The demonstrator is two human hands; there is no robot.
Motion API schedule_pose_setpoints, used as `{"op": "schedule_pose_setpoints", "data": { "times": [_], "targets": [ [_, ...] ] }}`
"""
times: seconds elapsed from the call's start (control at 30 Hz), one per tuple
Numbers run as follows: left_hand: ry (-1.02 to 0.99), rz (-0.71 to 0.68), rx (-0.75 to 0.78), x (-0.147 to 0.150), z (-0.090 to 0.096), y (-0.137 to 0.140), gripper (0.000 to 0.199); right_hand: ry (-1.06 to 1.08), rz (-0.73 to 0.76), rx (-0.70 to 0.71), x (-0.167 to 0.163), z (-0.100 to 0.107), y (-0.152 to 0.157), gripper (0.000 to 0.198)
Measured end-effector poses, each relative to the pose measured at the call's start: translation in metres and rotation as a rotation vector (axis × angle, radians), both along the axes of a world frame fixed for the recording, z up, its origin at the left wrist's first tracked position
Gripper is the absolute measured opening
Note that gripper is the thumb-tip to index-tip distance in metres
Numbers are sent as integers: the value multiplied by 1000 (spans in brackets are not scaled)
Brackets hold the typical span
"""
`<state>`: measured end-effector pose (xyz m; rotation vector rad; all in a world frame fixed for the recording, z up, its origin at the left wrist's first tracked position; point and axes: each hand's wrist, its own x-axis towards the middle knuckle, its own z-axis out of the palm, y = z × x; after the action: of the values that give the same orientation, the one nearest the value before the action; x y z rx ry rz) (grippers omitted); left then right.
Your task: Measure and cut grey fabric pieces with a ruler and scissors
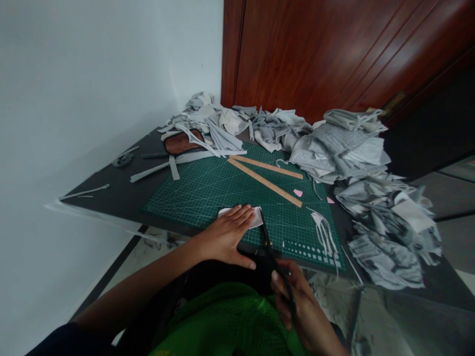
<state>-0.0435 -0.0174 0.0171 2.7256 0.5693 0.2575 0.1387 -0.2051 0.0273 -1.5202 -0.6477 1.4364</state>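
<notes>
My left hand [226, 237] lies flat with fingers stretched over a small white piece [257, 217], pressing it onto the green cutting mat [200, 193] near the table's front edge. Whether the piece is paper or fabric, I cannot tell. Black scissors [267, 241] are in my right hand [297, 299], its fingers wrapped round the handles. The blades point away from me and lie along the right edge of the white piece. How far the blades are apart does not show clearly.
Two wooden rulers [267, 182] lie on the mat. White strips [324, 232] and small pink scraps [298, 193] are to the right. Grey fabric heaps [341, 143] line the back and right side. A brown oval piece [183, 142] sits at back left, near the wall [92, 74].
</notes>
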Motion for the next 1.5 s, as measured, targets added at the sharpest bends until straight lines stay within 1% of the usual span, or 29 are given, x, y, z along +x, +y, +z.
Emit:
{"op": "schedule_pose_setpoints", "data": {
  "times": [0.17,0.33,0.5,0.6,0.7,0.83,1.0,1.17,1.33,1.43,1.5],
  "targets": [
    [-26,1,5,-1,-2,0,129,-22,3,24,-3,5,-1,61],
    [-15,0,2,0,-1,0,130,-23,2,14,-6,9,0,64],
    [-13,7,10,0,-1,0,132,-37,21,17,-4,5,0,63],
    [-5,5,11,-1,-1,0,132,13,-14,8,-2,0,0,63],
    [5,0,18,-1,0,0,130,84,-64,-2,0,-3,-1,60],
    [-16,-8,26,-1,0,0,123,103,-92,5,1,0,0,57],
    [-45,-6,43,-2,-5,0,121,94,-65,23,0,5,3,53],
    [-69,-11,49,-2,-9,0,121,75,-33,27,1,-3,5,55],
    [-47,-5,34,-2,-6,0,122,54,-19,46,1,-7,4,59],
    [-38,-4,37,-2,-4,0,120,97,-42,38,2,-5,3,56],
    [-48,-11,61,-2,-3,0,114,169,-74,22,3,-6,2,55]
  ]
}}
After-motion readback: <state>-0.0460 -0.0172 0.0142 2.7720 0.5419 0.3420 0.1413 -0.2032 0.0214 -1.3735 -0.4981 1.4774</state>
